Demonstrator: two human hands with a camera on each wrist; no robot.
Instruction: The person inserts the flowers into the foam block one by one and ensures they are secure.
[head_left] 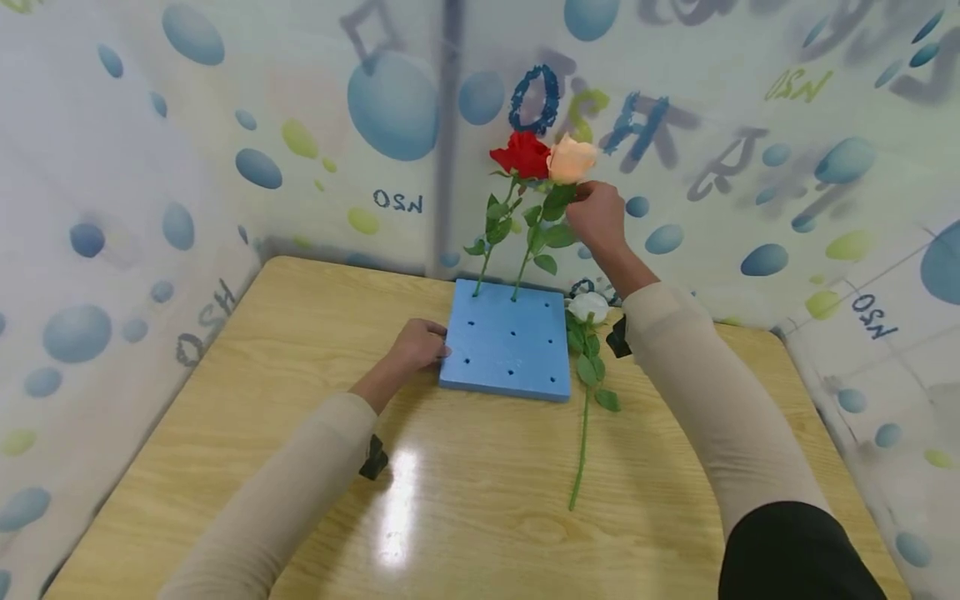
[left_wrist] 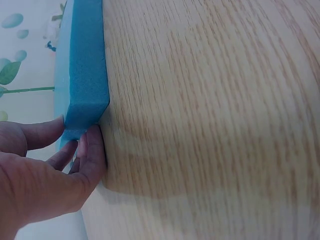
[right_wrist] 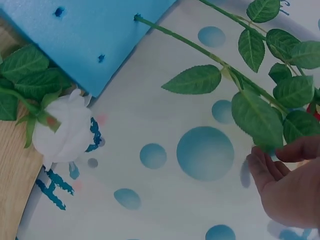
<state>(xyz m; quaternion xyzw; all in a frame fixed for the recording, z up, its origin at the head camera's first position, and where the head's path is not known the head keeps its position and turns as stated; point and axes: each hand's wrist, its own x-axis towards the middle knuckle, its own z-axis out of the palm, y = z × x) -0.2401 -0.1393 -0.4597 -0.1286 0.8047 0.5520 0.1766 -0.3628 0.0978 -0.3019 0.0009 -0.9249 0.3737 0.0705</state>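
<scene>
Wood-grained tabletop [head_left: 491, 479] fills the near part of the scene. Closest on it is the bare stem end of a white rose [head_left: 588, 307], which lies at the 3 o'clock side of a blue board [head_left: 491, 343], its bloom toward 12 and its stem toward 6. At the board's 9 o'clock, the left hand [head_left: 422, 344] grips the edge, thumb on the upper face and fingers against the side. The board looks like foam: probably light, stiff but easily dented, and apt to slide, so its edge is a sensible hold. Along the far side, a red rose [head_left: 522, 155] stands in the 11 o'clock hole and a peach rose [head_left: 572, 158] in the 12 o'clock one, both leaning toward 1. Out at 1 o'clock, the right hand [head_left: 597, 218] has its fingers bent at the leaves just under the peach bloom; whether they pinch anything, I cannot tell. Each flower should be light, with a slim, springy stem and crushable petals; the bare lower stem seems the best grip. Beyond rises a pale backdrop [head_left: 315, 200] printed with blue bubbles and letters.
</scene>
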